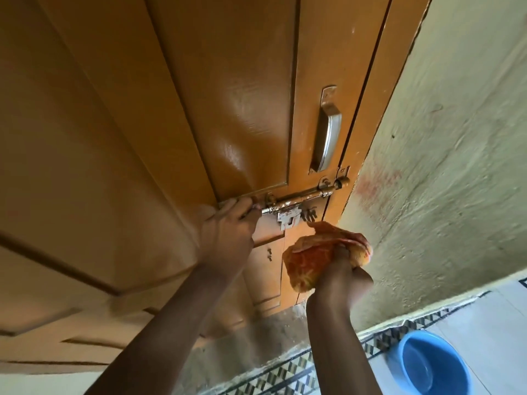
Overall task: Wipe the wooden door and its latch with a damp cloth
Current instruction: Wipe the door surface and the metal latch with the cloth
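Note:
The orange-brown wooden door [142, 124] fills the left and middle of the head view. Its metal latch [302, 199], a sliding bolt, runs across the door's right side toward the frame. My left hand [228, 232] grips the bolt's left end, fingers closed around it. My right hand [342, 280] is just below and right of the latch, clutching a bunched orange patterned cloth [313, 260]. The cloth sits close to the door below the bolt; whether it touches the wood is unclear.
A metal pull handle [328, 132] is fixed above the latch. A rough yellowish wall [442, 181] stands right of the door frame. On the tiled floor at lower right sits a blue plastic basin [430, 363], beside a patterned tile border [299, 369].

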The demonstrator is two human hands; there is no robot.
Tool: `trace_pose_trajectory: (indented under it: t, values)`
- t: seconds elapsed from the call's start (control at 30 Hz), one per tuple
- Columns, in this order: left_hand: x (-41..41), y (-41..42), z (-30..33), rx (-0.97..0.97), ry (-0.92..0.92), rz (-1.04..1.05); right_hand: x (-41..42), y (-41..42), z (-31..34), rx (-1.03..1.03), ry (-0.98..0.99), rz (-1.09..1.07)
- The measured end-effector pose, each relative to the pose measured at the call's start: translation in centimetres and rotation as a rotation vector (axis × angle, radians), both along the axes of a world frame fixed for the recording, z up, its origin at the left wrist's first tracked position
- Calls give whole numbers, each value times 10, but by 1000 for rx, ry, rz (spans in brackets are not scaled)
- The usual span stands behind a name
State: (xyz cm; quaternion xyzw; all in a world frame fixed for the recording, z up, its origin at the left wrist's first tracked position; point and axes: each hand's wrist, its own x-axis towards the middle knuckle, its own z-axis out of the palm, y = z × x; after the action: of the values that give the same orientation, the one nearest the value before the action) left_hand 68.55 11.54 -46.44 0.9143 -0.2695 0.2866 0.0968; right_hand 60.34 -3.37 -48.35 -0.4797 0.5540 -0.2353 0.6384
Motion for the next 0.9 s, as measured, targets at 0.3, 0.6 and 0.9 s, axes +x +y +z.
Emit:
trace_pose_trajectory:
  t: [0.3,0.6,0.9]
  values:
    - [3,3,-1,-25,16,-33,39,27,20,-67,64,144]
    - [2,13,1,-92,79,-126,40,48,3,-422,-121,357]
    - [5,15,6,-97,88,-168,52,67,-1,-527,-179,276]
